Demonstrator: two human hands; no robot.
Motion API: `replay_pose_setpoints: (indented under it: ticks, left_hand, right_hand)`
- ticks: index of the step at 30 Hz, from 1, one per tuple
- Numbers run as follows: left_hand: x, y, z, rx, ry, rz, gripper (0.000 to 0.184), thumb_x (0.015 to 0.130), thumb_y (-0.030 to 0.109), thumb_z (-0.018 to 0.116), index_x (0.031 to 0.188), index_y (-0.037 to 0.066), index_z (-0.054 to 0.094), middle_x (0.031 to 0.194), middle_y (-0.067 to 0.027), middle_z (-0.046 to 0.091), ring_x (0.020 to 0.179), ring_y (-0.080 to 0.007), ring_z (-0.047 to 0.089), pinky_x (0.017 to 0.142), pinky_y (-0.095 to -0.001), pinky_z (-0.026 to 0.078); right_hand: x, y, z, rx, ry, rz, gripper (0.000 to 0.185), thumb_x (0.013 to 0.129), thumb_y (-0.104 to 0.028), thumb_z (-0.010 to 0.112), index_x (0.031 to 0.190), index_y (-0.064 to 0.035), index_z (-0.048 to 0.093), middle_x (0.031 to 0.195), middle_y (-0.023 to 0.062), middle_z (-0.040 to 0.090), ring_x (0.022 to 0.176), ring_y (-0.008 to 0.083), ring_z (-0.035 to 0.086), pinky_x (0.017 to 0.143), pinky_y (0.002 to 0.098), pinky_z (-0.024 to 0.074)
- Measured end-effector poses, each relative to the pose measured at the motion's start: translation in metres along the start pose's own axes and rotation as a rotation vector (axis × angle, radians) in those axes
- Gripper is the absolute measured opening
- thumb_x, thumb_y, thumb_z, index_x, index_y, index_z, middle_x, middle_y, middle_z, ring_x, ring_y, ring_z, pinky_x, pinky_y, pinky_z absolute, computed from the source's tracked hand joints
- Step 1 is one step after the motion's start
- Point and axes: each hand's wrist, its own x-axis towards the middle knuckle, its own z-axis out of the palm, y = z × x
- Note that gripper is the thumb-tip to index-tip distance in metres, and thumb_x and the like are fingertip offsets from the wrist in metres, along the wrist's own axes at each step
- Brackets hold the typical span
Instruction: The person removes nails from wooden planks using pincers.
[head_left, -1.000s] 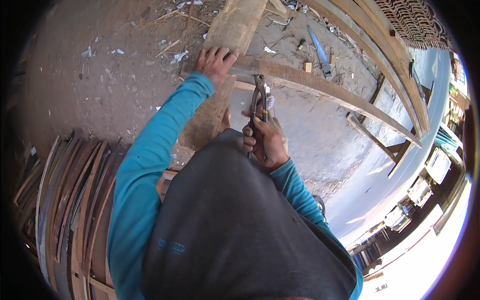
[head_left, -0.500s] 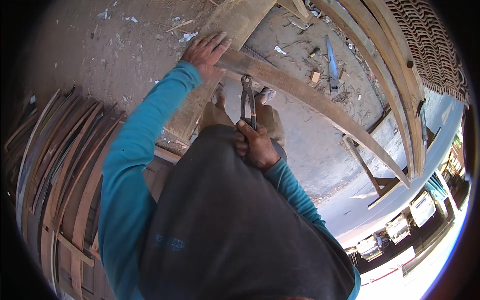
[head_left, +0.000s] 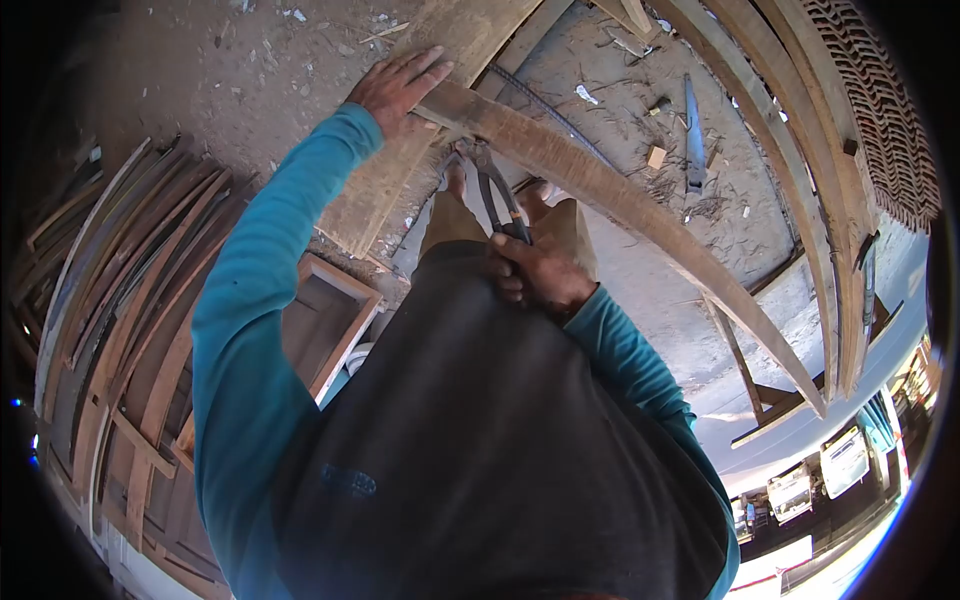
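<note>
My left hand (head_left: 398, 88) lies with spread fingers on the near end of a long curved wooden beam (head_left: 600, 190), where it rests on a wide plank (head_left: 370, 200). In my right hand (head_left: 540, 272) are the handles of metal pincers (head_left: 492, 190), fingers wrapped round them. The pincers' head is at the lower edge of the beam, close to its left end; whether the jaws grip anything is too small to tell.
Curved wooden strips (head_left: 120, 290) are stacked at the left, beside a framed wooden panel (head_left: 320, 315). A blue saw (head_left: 693, 135) and a small wood block (head_left: 656, 157) lie on the ground. More curved beams (head_left: 790, 130) stand at the right, near stacked tiles (head_left: 875, 110).
The pincers' head has moved to the beam's underside and the pincers now tilt left. My left hand stays on the beam end. The whole view has shifted and turned somewhat.
</note>
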Motion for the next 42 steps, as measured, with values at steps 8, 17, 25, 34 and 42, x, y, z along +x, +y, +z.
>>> replay_pose_setpoints:
  ticks: [8,17,25,34,42]
  left_hand:
    - [0.006,-0.010,-0.002,-0.056,0.100,0.102,0.090,0.076,0.035,0.082,0.152,0.019,0.037,0.161,-0.0089,0.032,0.143,-0.0326,0.037,0.112,-0.0538,0.037]
    - [0.010,-0.018,0.015,-0.061,0.222,0.245,0.082,0.079,0.040,0.078,0.146,0.009,0.042,0.155,-0.0164,0.040,0.139,-0.0344,0.043,0.110,-0.0512,0.038]
    - [0.011,-0.019,0.012,-0.060,0.205,0.304,0.085,0.080,0.049,0.075,0.145,0.005,0.042,0.151,-0.0206,0.043,0.139,-0.0365,0.043,0.113,-0.0491,0.036]
    - [0.012,-0.019,0.014,-0.067,0.299,0.331,0.090,0.074,0.046,0.081,0.144,0.006,0.044,0.148,-0.0187,0.047,0.135,-0.0363,0.047,0.106,-0.0495,0.044]
    - [0.008,-0.021,0.015,-0.053,0.250,0.339,0.089,0.078,0.052,0.077,0.146,0.006,0.042,0.152,-0.0183,0.042,0.141,-0.0334,0.042,0.112,-0.0483,0.040]
  right_hand:
    - [0.009,0.023,0.033,0.175,0.081,-0.214,0.038,0.104,-0.026,0.054,0.123,0.0062,0.055,0.090,0.0147,0.068,0.076,0.0227,0.070,0.068,0.0339,0.0586]
    - [0.044,0.060,0.129,0.445,0.371,-0.523,0.052,0.094,-0.003,0.043,0.145,0.0072,0.038,0.124,0.0211,0.062,0.106,0.0302,0.068,0.096,0.0411,0.0556]
    - [0.071,0.065,0.150,0.380,0.522,-0.613,0.066,0.086,0.000,0.041,0.150,0.0070,0.032,0.127,0.0212,0.061,0.114,0.0302,0.064,0.099,0.0411,0.0512]
    - [0.069,0.062,0.136,0.444,0.399,-0.589,0.064,0.085,-0.007,0.042,0.149,0.0040,0.039,0.130,0.0136,0.062,0.108,0.0232,0.065,0.092,0.0349,0.0503]
    - [0.068,0.067,0.127,0.584,0.241,-0.603,0.057,0.094,-0.011,0.045,0.149,0.0010,0.037,0.120,0.0166,0.061,0.103,0.0315,0.067,0.093,0.0443,0.0539]
